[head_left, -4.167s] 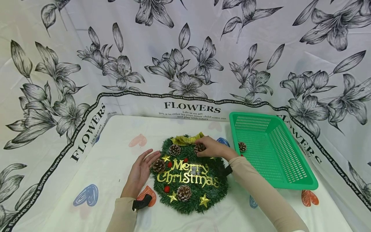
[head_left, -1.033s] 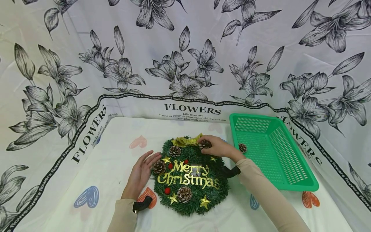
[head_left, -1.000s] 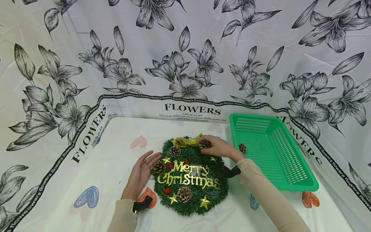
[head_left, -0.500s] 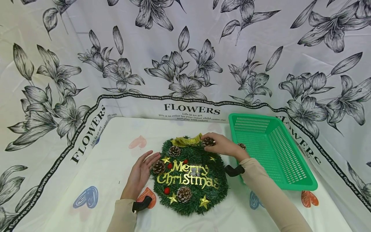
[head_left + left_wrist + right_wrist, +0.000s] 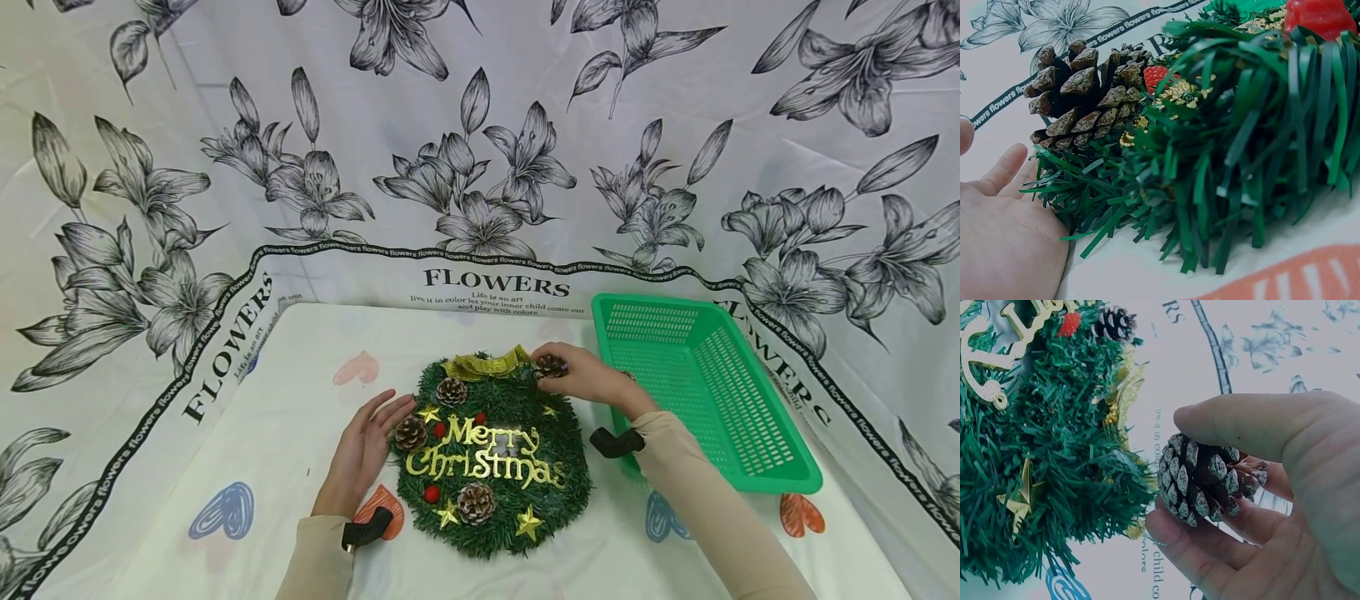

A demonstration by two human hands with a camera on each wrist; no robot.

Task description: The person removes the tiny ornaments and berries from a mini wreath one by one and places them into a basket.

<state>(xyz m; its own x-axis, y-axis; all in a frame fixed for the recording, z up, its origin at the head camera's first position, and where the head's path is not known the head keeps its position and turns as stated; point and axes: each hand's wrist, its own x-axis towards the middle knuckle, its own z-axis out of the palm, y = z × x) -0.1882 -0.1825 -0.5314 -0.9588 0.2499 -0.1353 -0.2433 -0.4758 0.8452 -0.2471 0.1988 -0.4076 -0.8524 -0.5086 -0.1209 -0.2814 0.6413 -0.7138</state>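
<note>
A green tinsel wreath lies on the table, carrying gold "Merry Christmas" lettering, gold stars, red berries, several pinecones and a gold ribbon at its top. My right hand pinches a pinecone between thumb and fingers, at the wreath's upper right edge. In the right wrist view this pinecone stands clear of the tinsel. On the left, my left hand rests against the wreath with its fingers straight, beside another pinecone set in the tinsel.
A green plastic basket stands at the right of the table; one pinecone in it is mostly hidden behind my right hand. The white tablecloth bears printed hearts. A flowered curtain hangs behind.
My right hand has moved right with the pinecone, from beside the ribbon and above the wreath toward the basket. My left hand and the wreath have stayed in place.
</note>
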